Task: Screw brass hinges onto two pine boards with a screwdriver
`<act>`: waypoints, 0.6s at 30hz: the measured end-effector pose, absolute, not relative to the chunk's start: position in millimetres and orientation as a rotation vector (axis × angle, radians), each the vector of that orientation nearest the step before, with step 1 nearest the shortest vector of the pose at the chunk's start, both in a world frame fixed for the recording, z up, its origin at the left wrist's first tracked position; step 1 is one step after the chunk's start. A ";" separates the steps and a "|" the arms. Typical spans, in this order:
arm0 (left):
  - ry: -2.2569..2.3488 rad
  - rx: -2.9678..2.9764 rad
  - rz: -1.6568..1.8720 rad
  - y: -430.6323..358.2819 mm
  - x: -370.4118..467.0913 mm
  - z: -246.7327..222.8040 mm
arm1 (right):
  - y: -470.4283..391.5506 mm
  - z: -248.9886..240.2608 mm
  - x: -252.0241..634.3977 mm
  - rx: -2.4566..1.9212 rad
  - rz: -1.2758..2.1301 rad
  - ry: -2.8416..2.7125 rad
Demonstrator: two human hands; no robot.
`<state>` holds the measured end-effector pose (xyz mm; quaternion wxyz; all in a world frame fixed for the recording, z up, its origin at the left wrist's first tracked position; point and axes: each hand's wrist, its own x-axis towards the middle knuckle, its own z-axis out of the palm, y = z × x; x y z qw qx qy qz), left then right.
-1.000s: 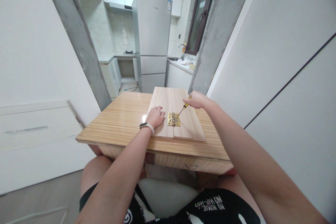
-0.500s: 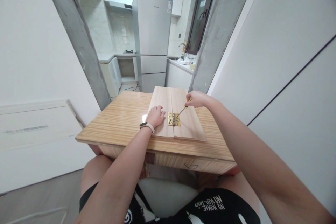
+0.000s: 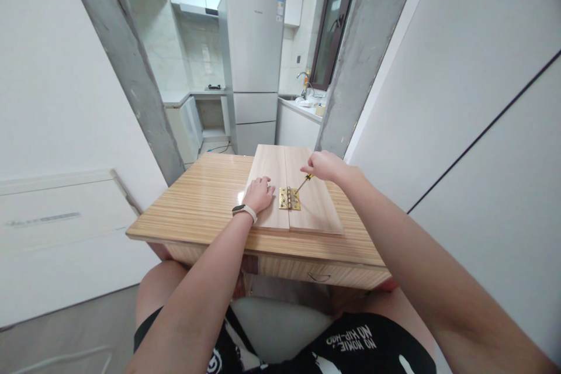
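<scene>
Two pale wooden boards lie side by side, a left board (image 3: 268,162) and a right board (image 3: 322,213). A brass hinge (image 3: 290,198) spans the seam between them, with screws in its leaves. My right hand (image 3: 323,167) is closed around the handle of a screwdriver (image 3: 305,181), whose shaft slants down to the hinge's right leaf. Its tip appears to meet a screw there. My left hand (image 3: 260,194) rests on the left board, fingers stretched out, just left of the hinge. A watch is on the left wrist.
The boards lie on a wood-grain table (image 3: 197,198) with a drawer (image 3: 315,272) at its front. Beyond it stand a grey fridge (image 3: 254,47), a counter with a sink faucet (image 3: 302,83), and concrete door edges. A white panel (image 3: 460,99) rises close on the right.
My right hand has rolled over the screwdriver handle and shifted slightly left. The screwdriver's tip stays at the hinge. My left hand keeps its place on the board.
</scene>
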<state>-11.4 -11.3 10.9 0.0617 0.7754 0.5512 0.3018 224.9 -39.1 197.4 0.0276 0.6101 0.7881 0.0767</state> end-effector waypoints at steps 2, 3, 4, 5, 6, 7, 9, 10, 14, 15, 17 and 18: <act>1.673 2.341 0.907 -11.8 -11.4 11.6 | -38.2 197.5 225.0 1.874 0.220 2.458; 1.677 2.337 0.905 -12.0 -11.4 11.9 | -37.6 197.5 225.3 1.873 0.210 2.470; 1.680 2.335 0.903 -12.1 -11.5 12.2 | -37.1 197.5 225.7 1.878 0.198 2.481; 1.681 2.334 0.900 -12.1 -11.7 12.3 | -36.7 197.6 226.0 1.879 0.180 2.494; 1.680 2.334 0.897 -12.2 -11.8 12.3 | -36.4 197.8 226.2 1.875 0.154 2.508; 1.679 2.335 0.896 -12.2 -11.9 12.3 | -36.4 198.2 226.1 1.867 0.124 2.523; 1.679 2.338 0.898 -12.1 -12.1 11.9 | -37.3 199.2 225.2 1.845 0.071 2.549; 1.679 2.338 0.902 -12.1 -12.0 11.7 | -38.2 199.8 224.6 1.837 0.060 2.554; 1.683 2.337 0.905 -12.2 -11.8 11.4 | -42.8 201.8 221.5 1.849 0.136 2.477; 1.684 2.337 0.901 -12.3 -11.7 11.5 | -43.6 202.0 220.8 1.864 0.161 2.440; 1.687 2.337 0.893 -12.5 -11.7 11.8 | -44.1 202.1 219.5 1.905 0.195 2.371; 1.688 2.337 0.891 -12.7 -11.7 11.9 | -43.8 202.1 218.9 1.927 0.205 2.345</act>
